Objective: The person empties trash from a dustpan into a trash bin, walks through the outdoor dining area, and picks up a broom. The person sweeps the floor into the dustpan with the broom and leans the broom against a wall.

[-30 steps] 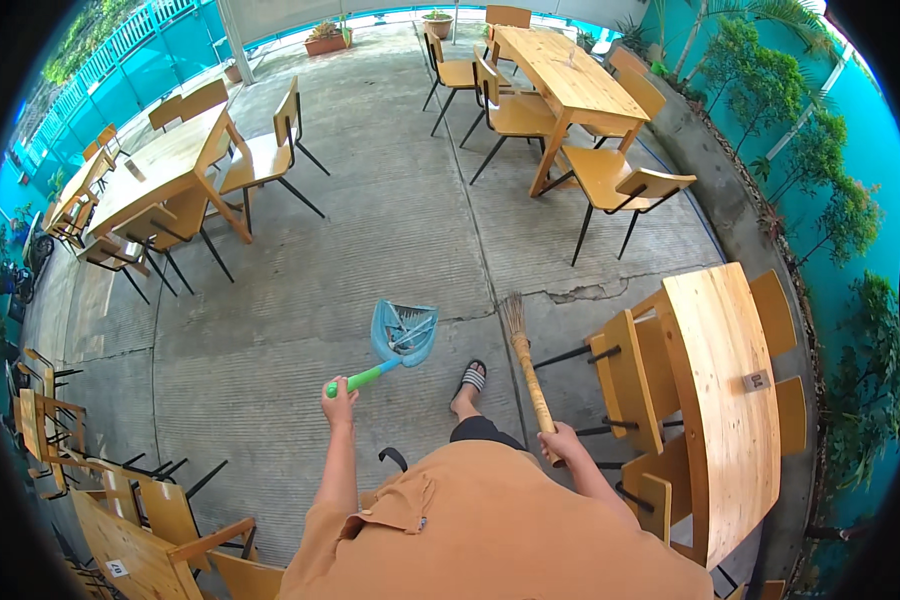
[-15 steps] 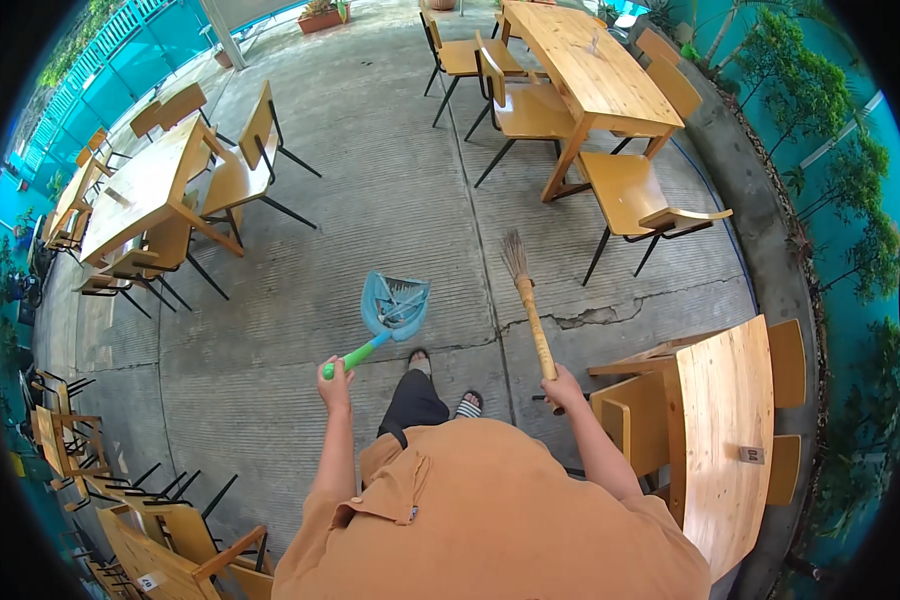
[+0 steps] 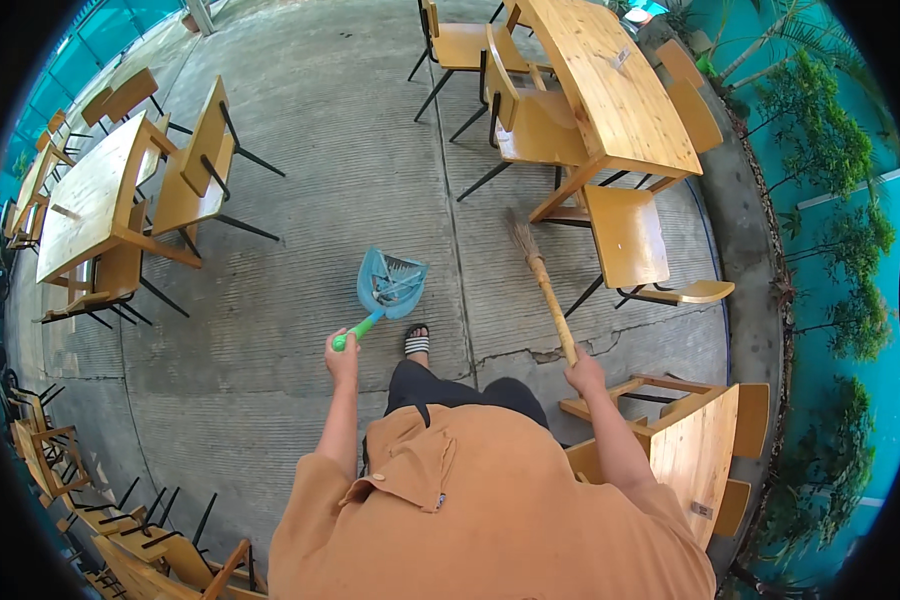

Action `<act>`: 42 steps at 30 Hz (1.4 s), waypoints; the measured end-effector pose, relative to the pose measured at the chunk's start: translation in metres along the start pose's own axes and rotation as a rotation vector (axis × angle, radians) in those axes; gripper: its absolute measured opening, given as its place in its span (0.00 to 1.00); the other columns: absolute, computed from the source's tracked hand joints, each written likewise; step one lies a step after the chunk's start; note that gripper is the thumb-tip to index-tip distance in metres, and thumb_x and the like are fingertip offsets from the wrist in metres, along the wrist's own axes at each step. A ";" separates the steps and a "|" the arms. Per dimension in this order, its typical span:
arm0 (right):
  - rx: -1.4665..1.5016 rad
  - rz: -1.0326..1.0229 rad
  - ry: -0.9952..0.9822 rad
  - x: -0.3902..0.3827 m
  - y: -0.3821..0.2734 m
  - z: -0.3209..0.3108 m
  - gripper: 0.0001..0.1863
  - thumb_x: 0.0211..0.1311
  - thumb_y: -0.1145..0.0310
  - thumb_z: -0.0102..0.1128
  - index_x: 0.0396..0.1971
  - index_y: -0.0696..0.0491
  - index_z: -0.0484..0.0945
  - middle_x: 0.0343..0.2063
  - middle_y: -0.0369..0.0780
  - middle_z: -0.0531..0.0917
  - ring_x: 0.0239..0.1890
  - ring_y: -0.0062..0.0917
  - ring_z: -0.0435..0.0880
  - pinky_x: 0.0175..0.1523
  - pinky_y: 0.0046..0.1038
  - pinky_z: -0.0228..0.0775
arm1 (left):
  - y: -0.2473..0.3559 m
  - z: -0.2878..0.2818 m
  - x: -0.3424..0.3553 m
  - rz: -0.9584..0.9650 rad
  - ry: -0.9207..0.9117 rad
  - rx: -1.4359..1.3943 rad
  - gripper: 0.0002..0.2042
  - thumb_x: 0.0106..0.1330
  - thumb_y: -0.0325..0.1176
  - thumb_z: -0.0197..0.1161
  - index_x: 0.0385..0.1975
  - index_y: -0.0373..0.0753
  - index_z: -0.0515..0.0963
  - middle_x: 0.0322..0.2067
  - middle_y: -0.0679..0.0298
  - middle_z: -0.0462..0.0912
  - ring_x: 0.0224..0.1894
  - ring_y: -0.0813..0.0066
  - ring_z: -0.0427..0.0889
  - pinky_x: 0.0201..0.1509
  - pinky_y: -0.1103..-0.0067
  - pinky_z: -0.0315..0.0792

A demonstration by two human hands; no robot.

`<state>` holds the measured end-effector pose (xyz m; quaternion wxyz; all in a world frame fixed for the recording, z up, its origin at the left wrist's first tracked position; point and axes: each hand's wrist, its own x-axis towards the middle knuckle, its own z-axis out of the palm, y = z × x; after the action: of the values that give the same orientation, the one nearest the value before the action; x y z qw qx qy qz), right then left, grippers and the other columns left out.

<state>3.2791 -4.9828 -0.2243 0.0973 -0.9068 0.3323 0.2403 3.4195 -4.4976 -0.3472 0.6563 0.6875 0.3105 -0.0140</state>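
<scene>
My left hand (image 3: pixel 341 356) is wrapped round the green handle of a blue dustpan (image 3: pixel 388 286), held out ahead of me at left of centre. Some debris shows in its pan, though I cannot make out what it is. My right hand (image 3: pixel 584 375) grips the top of a stick broom's pale wooden handle; the broom (image 3: pixel 550 300) slants away from me. Its worn brown bristles point toward the legs of the long table at the right. Whether the bristles touch the ground I cannot tell.
Ridged concrete floor (image 3: pixel 300 330) has a crack at right. A long wooden table (image 3: pixel 630 90) with chairs (image 3: pixel 625 235) stands ahead right, another table (image 3: pixel 690 455) beside me at right. More tables (image 3: pixel 100 200) and chairs stand at left. Plants (image 3: pixel 820 130) line a turquoise wall.
I have stepped forward, so the tables and chairs ahead are nearer. The dustpan and broom move along with me, still in my hands. A different foot placement shows below the dustpan.
</scene>
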 end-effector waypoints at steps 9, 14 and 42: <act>-0.286 -0.166 0.046 0.214 -0.049 -0.089 0.37 0.54 0.69 0.59 0.67 0.44 0.61 0.44 0.48 0.81 0.43 0.41 0.83 0.48 0.39 0.76 | 0.057 0.087 0.037 0.005 -0.079 0.074 0.13 0.61 0.31 0.64 0.45 0.36 0.77 0.25 0.66 0.80 0.25 0.82 0.77 0.29 0.83 0.70; -0.420 -0.267 0.099 0.326 -0.076 -0.116 0.29 0.62 0.73 0.51 0.65 0.44 0.64 0.45 0.47 0.78 0.43 0.39 0.83 0.46 0.36 0.78 | 0.051 0.128 0.022 0.040 -0.060 0.145 0.13 0.61 0.30 0.63 0.45 0.37 0.77 0.26 0.65 0.80 0.26 0.82 0.78 0.31 0.82 0.71; -0.175 -0.316 -0.185 0.183 -0.013 -0.166 0.37 0.53 0.68 0.60 0.66 0.45 0.63 0.42 0.52 0.79 0.43 0.46 0.81 0.49 0.42 0.75 | -0.006 0.192 0.084 -0.007 0.010 0.344 0.14 0.56 0.39 0.68 0.40 0.41 0.81 0.35 0.58 0.84 0.37 0.66 0.82 0.44 0.73 0.74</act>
<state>3.4700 -5.1304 -0.1722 0.0849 -0.9267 0.1535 0.3324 3.5589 -4.6389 -0.4149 0.5272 0.7887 0.3092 -0.0656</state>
